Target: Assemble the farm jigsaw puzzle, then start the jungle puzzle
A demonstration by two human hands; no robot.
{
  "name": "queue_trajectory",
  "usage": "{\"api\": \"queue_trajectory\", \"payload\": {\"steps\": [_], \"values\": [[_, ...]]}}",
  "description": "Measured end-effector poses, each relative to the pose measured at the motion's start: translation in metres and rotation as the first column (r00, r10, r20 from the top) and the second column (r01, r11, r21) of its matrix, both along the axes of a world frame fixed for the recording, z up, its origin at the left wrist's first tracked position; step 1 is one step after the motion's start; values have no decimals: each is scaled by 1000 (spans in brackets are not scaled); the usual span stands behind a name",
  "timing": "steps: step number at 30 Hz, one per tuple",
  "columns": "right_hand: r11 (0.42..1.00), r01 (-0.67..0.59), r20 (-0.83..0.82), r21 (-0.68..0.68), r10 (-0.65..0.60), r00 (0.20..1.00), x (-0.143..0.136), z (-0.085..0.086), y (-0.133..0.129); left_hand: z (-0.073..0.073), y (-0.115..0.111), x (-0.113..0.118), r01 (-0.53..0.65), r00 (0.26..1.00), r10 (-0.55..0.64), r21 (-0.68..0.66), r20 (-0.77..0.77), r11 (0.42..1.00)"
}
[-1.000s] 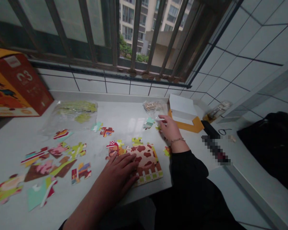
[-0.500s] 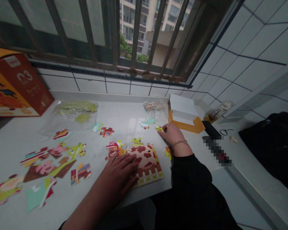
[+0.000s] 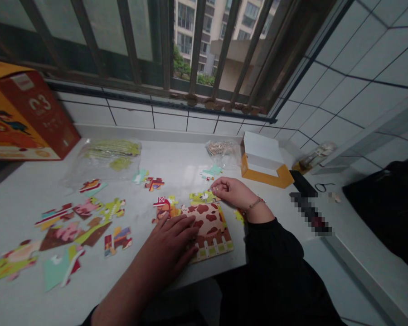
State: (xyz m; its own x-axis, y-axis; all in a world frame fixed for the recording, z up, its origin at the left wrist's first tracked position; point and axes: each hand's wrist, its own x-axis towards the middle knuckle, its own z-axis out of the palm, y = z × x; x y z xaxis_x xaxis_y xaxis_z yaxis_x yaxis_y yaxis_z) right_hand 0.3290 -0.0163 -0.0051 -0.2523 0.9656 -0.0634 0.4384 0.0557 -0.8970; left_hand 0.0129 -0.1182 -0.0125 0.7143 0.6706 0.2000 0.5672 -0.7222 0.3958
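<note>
The left hand lies palm down, fingers extended, over the left side of the cow puzzle, hiding that part. Above the puzzle's top edge, the right hand's curled fingertips cover the right end of the green pieces, so whether they pinch one I cannot tell. Its wrist partly hides a yellow piece; the frame cuts off the orange box.

Dim daylight from the barred window leaves soft glare on the countertop, edges apparently stretched
</note>
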Motion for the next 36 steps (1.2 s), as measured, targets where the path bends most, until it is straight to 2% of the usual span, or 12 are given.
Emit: {"api": "queue_trajectory", "payload": {"steps": [8,14,23,26,29,33,36], "values": [[996,41,181,83,-56,982,-8,-3,-2,1,-1,0,-18,1000,18,1,-9,1000],[966,20,404,259,-127,906,-12,5,-3,-1,-1,0,-24,1000,24,13,17,1000],[947,-117,435,300,-26,900,-19,8,-5,-4,-1,0,-38,999,38,-10,14,999],[908,-25,401,418,-159,902,-20,5,4,-4,-1,0,-36,999,36,-10,16,999],[851,43,442,523,-314,840,-20,2,21,-4,0,-1,-20,1000,20,-6,13,1000],[895,-27,610,446,-282,741,-18,-1,40,-3,0,-1,-21,1000,21,9,9,1000],[911,-45,632,410,-248,734,-14,-1,45,-1,-1,0,-24,1000,24,-1,14,1000]]}}
